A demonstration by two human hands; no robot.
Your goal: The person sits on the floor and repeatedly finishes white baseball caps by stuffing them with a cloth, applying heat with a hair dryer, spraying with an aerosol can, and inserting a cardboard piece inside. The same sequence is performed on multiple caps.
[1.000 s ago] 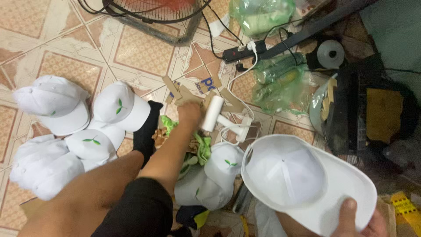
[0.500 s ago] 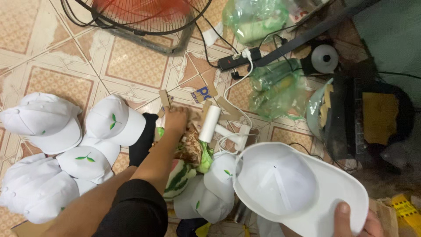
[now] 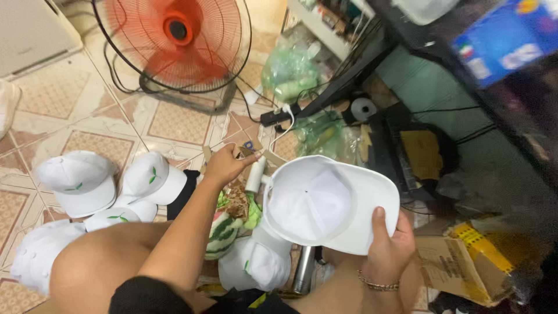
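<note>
1. We look down on a tiled floor (image 3: 75,125) with a beige and white pattern; an orange pedestal fan (image 3: 177,40) stands at 11 o'clock, and a dark shelf unit (image 3: 465,99) runs along the 2 o'clock side.
2. Our right hand (image 3: 388,247) is closed on the brim of a white cap (image 3: 325,200), thumb on top and fingers underneath, holding it crown-up near the centre of the view.
3. Our left hand (image 3: 224,166) reaches toward 12 o'clock and pinches a small flat piece (image 3: 247,152), seemingly card with a blue mark; what it is we cannot tell.
4. Finished-looking white caps with green leaf marks (image 3: 113,183) lie stacked at 9 o'clock; another cap (image 3: 256,261) sits below the held one, by a green striped bag (image 3: 224,229).
5. Risks, as we judge them: the cap is gripped only by its brim edge, so it could tip or slip; cables and a power strip (image 3: 276,116) cross the floor near the left hand's reach, so a snag is possible.
6. Packages: a blue printed box (image 3: 505,40) on the shelf at 1 o'clock; a brown cardboard carton with yellow tape (image 3: 465,261) at 4 o'clock; clear green-tinted plastic bags (image 3: 290,70) at 12 o'clock; a roll of white tape (image 3: 364,109) beside them.
</note>
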